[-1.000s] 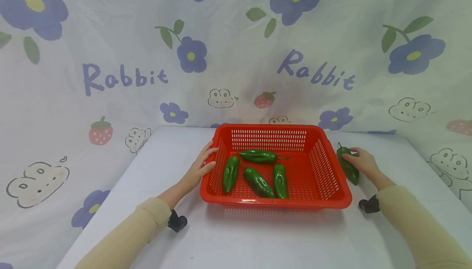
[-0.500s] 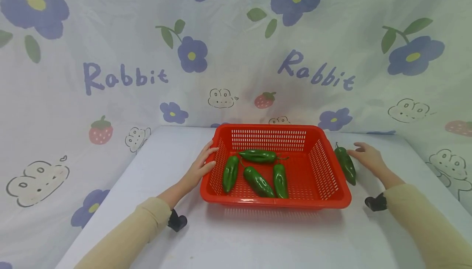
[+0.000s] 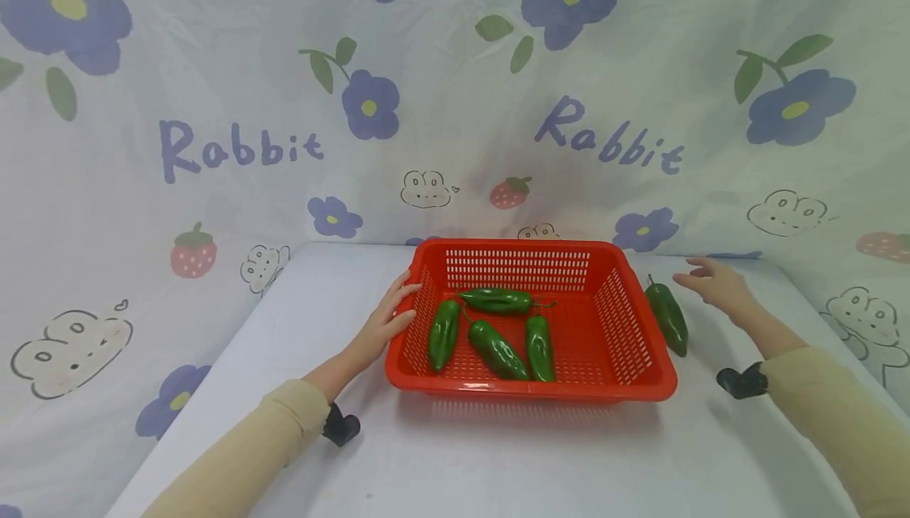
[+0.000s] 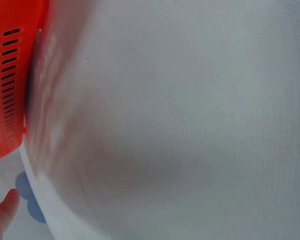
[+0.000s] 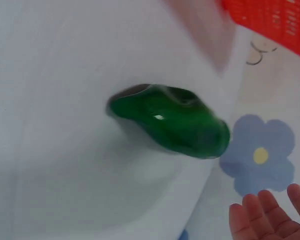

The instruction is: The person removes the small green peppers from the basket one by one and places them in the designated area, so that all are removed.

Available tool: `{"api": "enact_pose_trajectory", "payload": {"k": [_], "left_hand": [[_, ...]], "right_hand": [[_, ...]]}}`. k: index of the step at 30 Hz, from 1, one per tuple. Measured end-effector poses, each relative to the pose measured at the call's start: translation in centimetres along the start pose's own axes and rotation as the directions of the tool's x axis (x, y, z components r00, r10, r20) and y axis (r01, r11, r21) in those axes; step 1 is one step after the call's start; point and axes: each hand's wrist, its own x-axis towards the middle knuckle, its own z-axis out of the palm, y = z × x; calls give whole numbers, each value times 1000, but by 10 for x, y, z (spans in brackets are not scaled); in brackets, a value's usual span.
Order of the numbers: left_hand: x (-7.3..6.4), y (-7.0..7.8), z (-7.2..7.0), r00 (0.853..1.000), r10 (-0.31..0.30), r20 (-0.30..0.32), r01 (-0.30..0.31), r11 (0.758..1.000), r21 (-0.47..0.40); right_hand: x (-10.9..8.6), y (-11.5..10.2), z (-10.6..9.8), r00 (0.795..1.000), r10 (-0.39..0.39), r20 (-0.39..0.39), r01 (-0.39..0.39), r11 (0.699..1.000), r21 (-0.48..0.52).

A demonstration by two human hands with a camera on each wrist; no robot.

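Observation:
A red plastic basket [image 3: 529,388] with slotted walls stands on the table, holding several green peppers, among them one lying crosswise at the back [image 3: 498,300]. At its left rim my left hand [image 3: 377,332] rests with fingers extended over the edge. Outside the basket on the right lies another green pepper [image 3: 667,317], also seen in the right wrist view as a glossy green pepper [image 5: 175,121] on the white cloth. My right hand [image 3: 721,287] is just right of that pepper, apart from it, with relaxed fingers and nothing in them.
A white cloth covers the table [image 3: 455,463]. Behind it hangs a white curtain [image 3: 455,107] printed with purple flowers, strawberries, rabbits and lettering. Black wrist cameras [image 3: 343,426] sit under both wrists.
My right hand has let go of the pepper beside the basket and moved right, away from it. That pepper stays on the table. My left hand keeps its place on the rim.

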Motion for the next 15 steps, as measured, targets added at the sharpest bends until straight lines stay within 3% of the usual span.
{"api": "enact_pose_trajectory", "payload": {"k": [3, 6, 11, 15], "left_hand": [[1, -1, 0, 1000, 15, 4, -15, 1000, -15], [2, -1, 0, 1000, 27, 9, -27, 999, -21], [2, -1, -1, 1000, 18, 12, -18, 1000, -8], [2, -3, -1, 1000, 17, 15, -17, 1000, 4]], "right_hand": [[1, -2, -7, 1000, -5, 26, 4, 1000, 9], [-17, -32, -19, 1000, 14, 24, -15, 1000, 18], [-80, -127, -44, 994, -34, 99, 22, 993, 117], [-105, -170, -47, 988, -62, 143, 41, 988, 146]]}}
